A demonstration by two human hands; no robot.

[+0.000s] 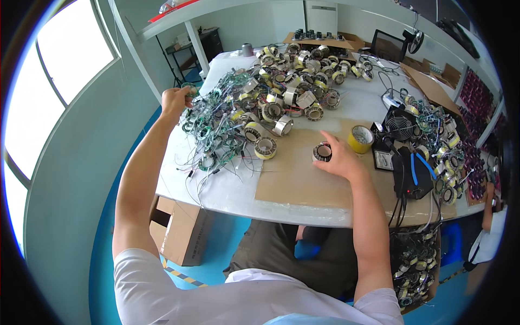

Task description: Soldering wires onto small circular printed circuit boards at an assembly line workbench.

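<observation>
The right hand [342, 157] grips a silver, dark-toothed metal ring [319, 155], opening facing up; far leftward, by the white table's [227, 195] left edge, the left hand [175, 101] pinches thin green wired rings [190, 88].

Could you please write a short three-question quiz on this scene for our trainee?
1. Which hand holds a stator above the cardboard?
2. True or false: the yellow cylinder stands to the left of the blue handles.
3. Fill in the colour: the left hand is at the edge of the mostly ____ wire pile.

Key: 1. right hand; 2. true; 3. green.
</observation>
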